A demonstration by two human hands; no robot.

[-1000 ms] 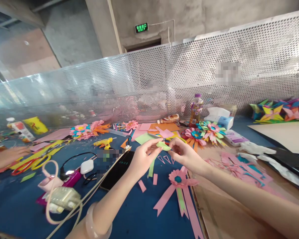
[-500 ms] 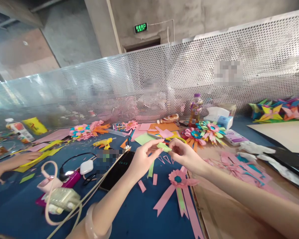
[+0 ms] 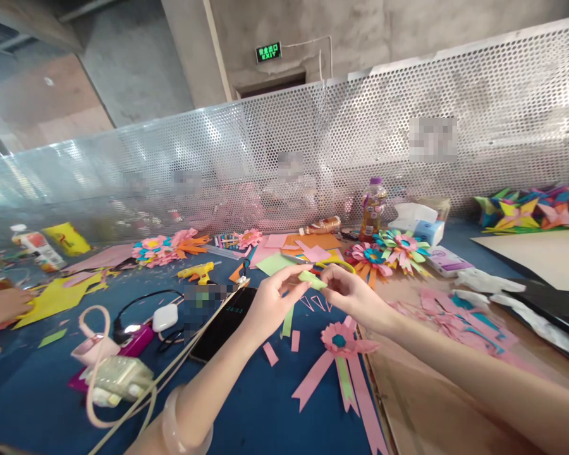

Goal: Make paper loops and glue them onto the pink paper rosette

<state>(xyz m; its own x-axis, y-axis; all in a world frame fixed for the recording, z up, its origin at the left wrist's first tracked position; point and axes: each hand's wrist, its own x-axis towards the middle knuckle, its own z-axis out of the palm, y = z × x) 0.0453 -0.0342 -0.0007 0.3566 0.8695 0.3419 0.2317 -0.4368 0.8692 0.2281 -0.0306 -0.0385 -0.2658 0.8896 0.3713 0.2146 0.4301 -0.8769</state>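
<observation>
Between my two hands is a small light green paper piece. My left hand pinches its left end with thumb and forefinger. At its right end, the curled fingers of my right hand grip it too. A pink paper flower with a teal centre and ribbon tails lies just below my hands. Close by are small pink paper strips, a green strip and thin pink paper triangles. Scissors with yellow handles lie partly hidden behind my right hand.
A black phone sits beside my left forearm, with cables running past it. A yellow glue gun lies farther back. Paper flowers and a drink bottle stand near the mesh panel. Another person's hand is at far left.
My hands hold the green paper in nearly the same place. At far left, the other person's hand has drawn back leftward, leaving more of the yellow paper showing.
</observation>
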